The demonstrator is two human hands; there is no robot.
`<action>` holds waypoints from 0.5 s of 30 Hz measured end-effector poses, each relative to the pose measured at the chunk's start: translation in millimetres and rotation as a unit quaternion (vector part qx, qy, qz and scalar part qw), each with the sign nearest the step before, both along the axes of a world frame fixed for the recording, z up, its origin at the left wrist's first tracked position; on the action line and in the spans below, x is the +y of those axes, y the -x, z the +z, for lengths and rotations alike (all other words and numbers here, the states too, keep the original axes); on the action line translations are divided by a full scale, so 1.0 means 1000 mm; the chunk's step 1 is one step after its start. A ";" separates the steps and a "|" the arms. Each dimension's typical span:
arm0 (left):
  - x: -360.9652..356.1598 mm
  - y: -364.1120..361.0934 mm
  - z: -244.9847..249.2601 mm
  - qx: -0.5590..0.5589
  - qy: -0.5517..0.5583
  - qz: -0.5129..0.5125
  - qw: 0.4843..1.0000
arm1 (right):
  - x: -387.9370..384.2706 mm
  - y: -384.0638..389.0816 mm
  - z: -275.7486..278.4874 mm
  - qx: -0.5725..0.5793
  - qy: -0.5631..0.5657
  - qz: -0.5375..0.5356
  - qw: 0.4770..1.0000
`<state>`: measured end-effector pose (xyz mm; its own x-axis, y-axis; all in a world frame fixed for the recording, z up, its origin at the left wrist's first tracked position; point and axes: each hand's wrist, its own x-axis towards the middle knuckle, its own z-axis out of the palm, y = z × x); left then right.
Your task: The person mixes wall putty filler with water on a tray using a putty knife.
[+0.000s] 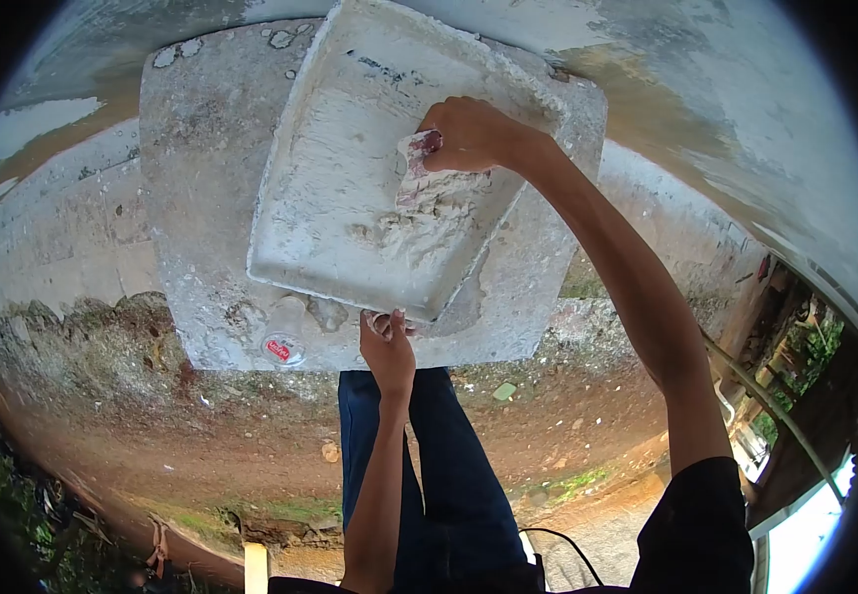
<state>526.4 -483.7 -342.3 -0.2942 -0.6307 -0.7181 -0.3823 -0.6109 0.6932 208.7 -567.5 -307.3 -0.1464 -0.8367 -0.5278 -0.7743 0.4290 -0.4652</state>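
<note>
A pale rectangular tray (268, 223) coated with whitish paste lies at an angle on a grey, stained slab (201, 178). My right hand (468, 136) reaches over the tray and grips a paste-smeared scraper (417, 178), whose lower edge meets a lumpy patch of paste (419, 233). At the tray's near edge is my left hand (387, 346), fingers curled around something ring-like and whitish that I cannot make out. Left of that hand, a clear plastic container with a red label (283, 346) rests on the slab.
Behind the slab rises a pale, stained wall (706, 89). Brown, mossy ground (270, 426) lies below its near edge, beside my legs in blue jeans (449, 445). Plants and a leaning pole (775, 408) are at the right.
</note>
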 end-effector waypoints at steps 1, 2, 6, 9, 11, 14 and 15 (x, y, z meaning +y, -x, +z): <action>-0.002 0.001 0.000 0.000 0.001 -0.003 1.000 | 0.003 -0.001 -0.001 0.000 0.001 -0.003 1.000; -0.002 0.001 0.001 -0.004 -0.002 0.005 1.000 | 0.007 -0.001 -0.004 -0.003 0.002 -0.018 1.000; 0.002 0.005 0.002 0.004 0.009 0.041 0.999 | 0.012 -0.013 0.009 0.056 -0.054 -0.087 0.993; 0.003 0.003 -0.001 0.000 0.018 0.033 0.999 | 0.010 -0.016 0.002 0.098 -0.061 -0.142 0.983; 0.002 0.004 -0.001 0.003 0.014 0.039 0.999 | 0.009 -0.009 0.002 0.078 -0.063 -0.106 0.989; 0.002 0.005 0.001 0.002 0.008 0.053 0.999 | 0.011 -0.011 0.002 0.042 -0.036 -0.039 0.998; 0.003 0.005 0.001 -0.003 0.009 0.059 0.998 | 0.010 -0.013 0.007 0.026 -0.004 -0.011 1.000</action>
<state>520.9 -480.4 -341.6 -0.2131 -0.6736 -0.7077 -0.3121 -0.6394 0.7027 222.0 -557.6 -300.4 -0.1921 -0.8291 -0.5250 -0.7883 0.4491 -0.4206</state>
